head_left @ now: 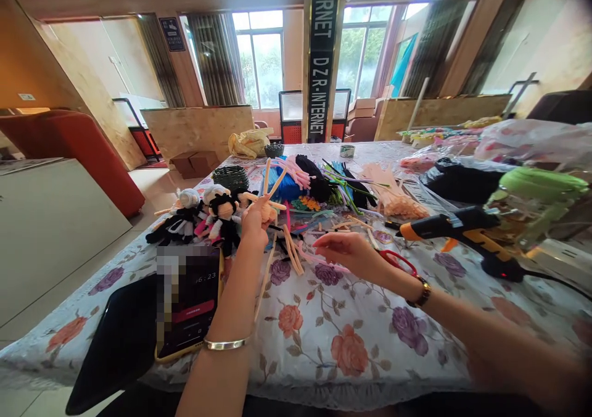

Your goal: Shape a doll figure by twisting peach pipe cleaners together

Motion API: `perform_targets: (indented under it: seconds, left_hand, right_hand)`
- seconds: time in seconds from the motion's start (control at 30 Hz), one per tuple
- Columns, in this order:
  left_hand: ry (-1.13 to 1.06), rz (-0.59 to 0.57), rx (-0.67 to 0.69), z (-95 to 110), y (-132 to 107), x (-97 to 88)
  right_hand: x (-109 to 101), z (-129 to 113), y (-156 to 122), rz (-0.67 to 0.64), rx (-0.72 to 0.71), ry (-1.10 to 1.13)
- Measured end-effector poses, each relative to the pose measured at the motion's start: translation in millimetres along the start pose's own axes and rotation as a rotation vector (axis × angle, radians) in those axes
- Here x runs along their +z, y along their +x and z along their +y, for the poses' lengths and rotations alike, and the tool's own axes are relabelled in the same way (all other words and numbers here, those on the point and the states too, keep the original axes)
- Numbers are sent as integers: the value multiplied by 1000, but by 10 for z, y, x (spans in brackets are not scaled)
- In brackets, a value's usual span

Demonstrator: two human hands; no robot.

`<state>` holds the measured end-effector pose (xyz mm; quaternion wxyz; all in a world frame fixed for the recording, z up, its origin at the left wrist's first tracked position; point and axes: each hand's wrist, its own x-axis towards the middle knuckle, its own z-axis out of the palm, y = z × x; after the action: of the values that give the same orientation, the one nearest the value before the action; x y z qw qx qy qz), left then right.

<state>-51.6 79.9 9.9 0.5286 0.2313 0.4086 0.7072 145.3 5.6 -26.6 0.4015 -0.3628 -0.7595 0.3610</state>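
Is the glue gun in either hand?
No. The glue gun lies on the tablecloth, beyond the right hand; the left hand holds peach pipe cleaners.

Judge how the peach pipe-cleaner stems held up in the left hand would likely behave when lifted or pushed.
The peach stems fan upward from the left hand without drooping, so they probably hold a shape yet bend easily. They look thin and fuzzy, so likely very light and not slippery. Loose ones lie flat on the flowered tablecloth, so a push would probably slide them, not roll them far.

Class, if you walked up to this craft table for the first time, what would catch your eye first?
Probably the left hand, raised mid-table and gripping a peach pipe-cleaner figure. Right of it lies an orange and black glue gun; left of it lie small finished dolls on the floral tablecloth.
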Motion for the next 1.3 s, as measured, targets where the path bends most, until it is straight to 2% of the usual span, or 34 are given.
perform_targets:
  seconds: [0.1, 0.17, 0.23, 0.33, 0.43, 0.53, 0.6, 0.77, 1.0, 1.3]
  left_hand:
    - [12, -9, -22, 3, 8, -15]
    - [17, -19, -30, -4, 7, -17]
    - [16, -30, -33, -8, 4, -16]
    - [9, -36, -40, -7, 2, -14]
    - [2, -23, -50, -6, 11, -16]
    - [0, -14, -75, -6, 19, -19]
    - [-7, -14, -87, 1, 16, -18]
    - [-38, -14, -82, 46, -4, -18]
    - [-56, 35, -58, 78, 8, -31]
    - [-39, -6, -83, 56, -6, -17]
  right_hand:
    - [163, -142, 103, -152, -113, -133]
    - [296, -207, 149, -299, -312, -340]
    - [435, -231, 187, -393, -472, -540]
    - [600, -211, 291, -399, -527, -814]
    - [657, -170, 509, -354, -500, -901]
    - [633, -112, 773, -319, -482, -908]
    - [610, -53, 916, -357, -507, -886]
    - [601, 99, 1065, -439, -575, -837]
    - [448, 96, 956, -411, -674, -762]
    - [97, 61, 625, -326, -805, -510]
